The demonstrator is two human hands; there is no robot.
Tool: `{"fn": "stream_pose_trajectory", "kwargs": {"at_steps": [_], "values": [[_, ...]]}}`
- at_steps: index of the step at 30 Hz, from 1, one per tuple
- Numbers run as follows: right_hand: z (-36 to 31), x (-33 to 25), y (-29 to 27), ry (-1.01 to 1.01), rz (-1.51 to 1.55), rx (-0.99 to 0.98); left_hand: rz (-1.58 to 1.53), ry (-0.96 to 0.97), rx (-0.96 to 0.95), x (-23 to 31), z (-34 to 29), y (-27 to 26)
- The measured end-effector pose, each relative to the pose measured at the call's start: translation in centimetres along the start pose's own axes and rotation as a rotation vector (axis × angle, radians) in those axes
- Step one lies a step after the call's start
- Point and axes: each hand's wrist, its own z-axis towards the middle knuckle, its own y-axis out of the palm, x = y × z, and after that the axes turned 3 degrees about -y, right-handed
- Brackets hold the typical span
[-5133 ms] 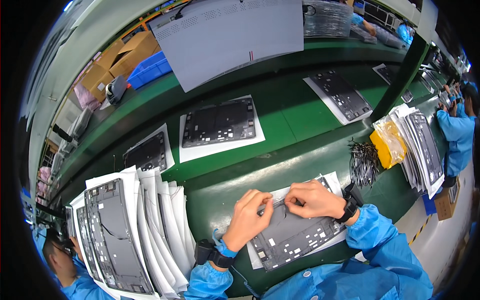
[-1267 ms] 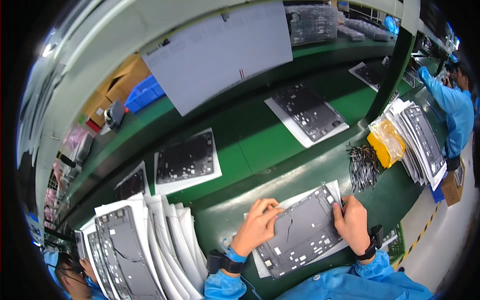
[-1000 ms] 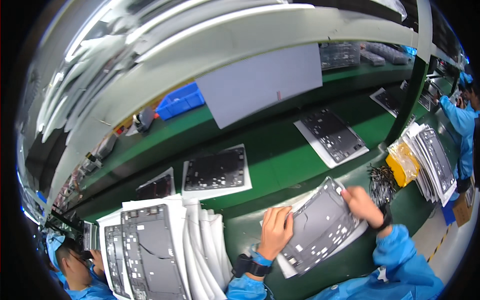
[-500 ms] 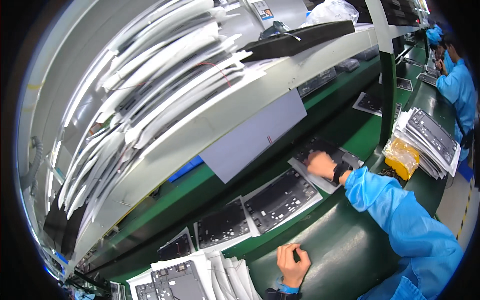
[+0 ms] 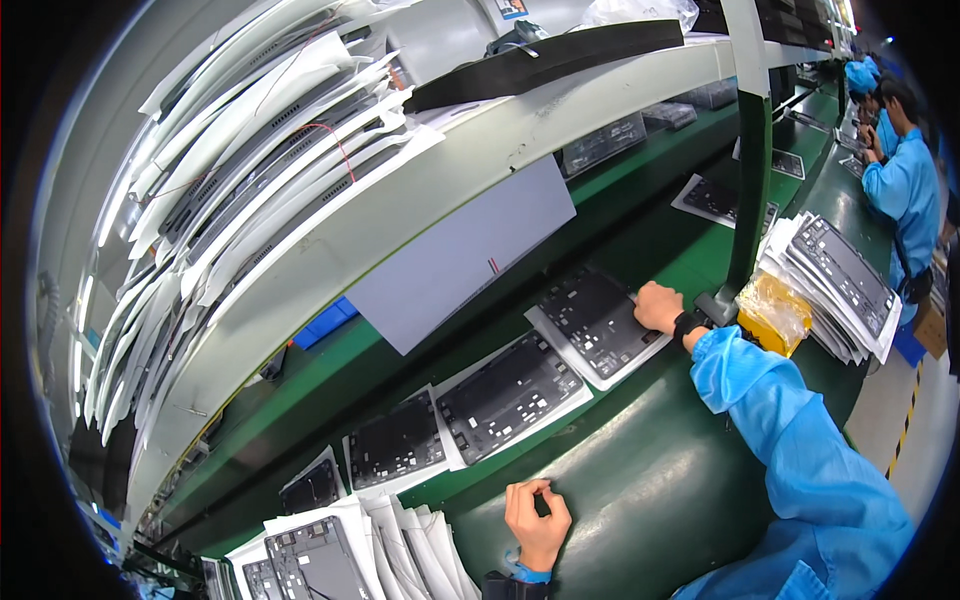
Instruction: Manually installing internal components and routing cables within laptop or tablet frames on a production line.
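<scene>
My right hand (image 5: 659, 307), fingers curled together, is at the right edge of a thin black device panel (image 5: 595, 320) dotted with small white patches. Whatever its fingertips may hold is hidden. That panel lies on a white sheet on the green belt, at the end of a row with another black panel (image 5: 512, 393) and a third panel (image 5: 394, 440). My left hand (image 5: 538, 524) is near the front, over the dark green bench, its thumb and forefinger meeting in a ring. I cannot make out anything small between the tips.
Left of my left hand rises a stack of panels and white sheets (image 5: 400, 545). A green post (image 5: 750, 190), a yellow plastic-wrapped bag (image 5: 775, 312) and another panel stack (image 5: 840, 270) are at right. An overhead shelf (image 5: 440, 180) carries layered sheets. Co-workers in blue sit far right.
My right hand has moved from over the middle of the end panel to its right edge, uncovering it. The left hand keeps its pinch. The whole view has shifted.
</scene>
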Motion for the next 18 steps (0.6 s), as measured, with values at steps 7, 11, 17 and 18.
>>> {"fn": "stream_pose_trajectory", "kwargs": {"at_steps": [7,11,17,18], "values": [[-1.0,-2.8,2.0,-0.004,-0.086,0.116,0.005,-0.041,-0.005,0.3,0.3,0.1],[-1.7,-4.2,2.3,0.069,-0.035,0.084,-0.004,-0.046,0.019,0.0,0.1,0.6],[-2.3,-6.1,1.6,0.0,-0.102,-0.069,-0.047,-0.089,0.017,-1.3,-0.2,0.7],[-2.6,-6.0,2.4,0.069,-0.115,0.059,-0.059,-0.088,0.0,-1.2,0.0,0.6]]}}
